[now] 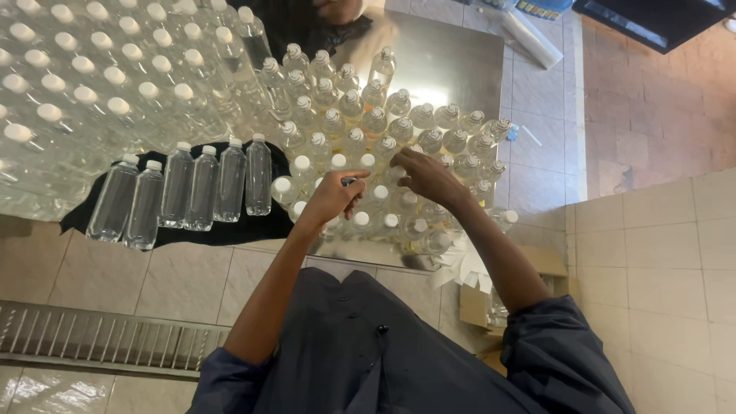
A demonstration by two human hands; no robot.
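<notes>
Many clear plastic bottles stand packed together on a shiny metal table. Some have white caps, others show open necks. My left hand hovers over the near bottles with thumb and fingers pinched on a small object above a capped bottle. My right hand rests on a bottle top just to the right, fingers curled around it. Both forearms reach out from dark sleeves.
A row of capped bottles stands on a dark mat at left, beneath a large stack of capped bottles. Another person stands across the table. A cardboard box sits under the table's edge. A floor drain grate runs at lower left.
</notes>
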